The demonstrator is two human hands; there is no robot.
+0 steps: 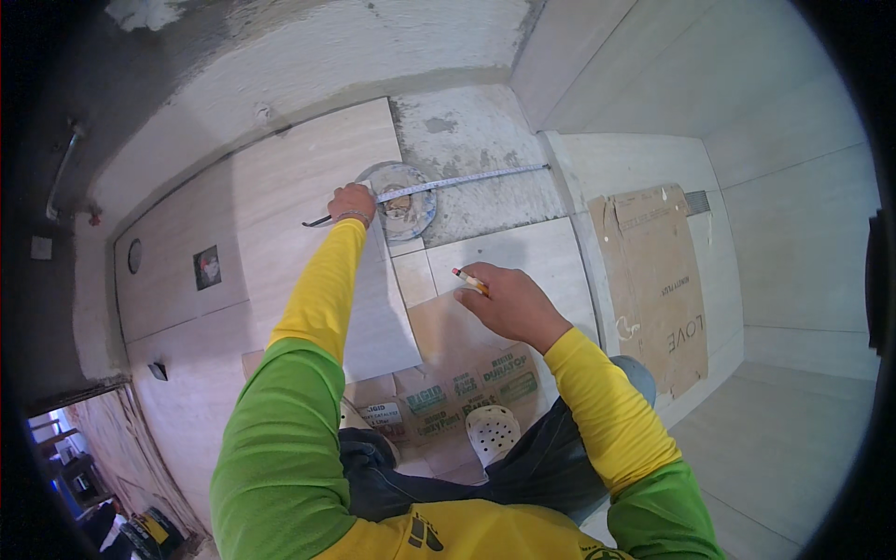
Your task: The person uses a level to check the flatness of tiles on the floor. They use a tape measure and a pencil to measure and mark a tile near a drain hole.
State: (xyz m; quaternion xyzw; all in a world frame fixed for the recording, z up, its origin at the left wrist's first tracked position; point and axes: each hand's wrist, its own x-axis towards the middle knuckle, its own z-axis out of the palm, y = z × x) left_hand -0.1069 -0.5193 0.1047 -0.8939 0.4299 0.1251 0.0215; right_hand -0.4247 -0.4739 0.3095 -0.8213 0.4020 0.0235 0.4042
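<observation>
Left hand (352, 203) pins the tape measure (457, 181) end down by the round floor drain (403, 201), tape stretched right across bare grey mortar (476, 140) to the wall tile. Right hand (509, 301) grips a pencil (471, 281) over the beige floor tiles (308, 168). Flattened cardboard (653, 280) lies on the right, small tiled room.

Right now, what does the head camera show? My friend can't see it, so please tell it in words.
A person's left hand pins a tape measure stretched over a round floor drain and bare cement, while the right hand holds a pencil above pale floor tiles. Flattened cardboard lies on the right.
</observation>
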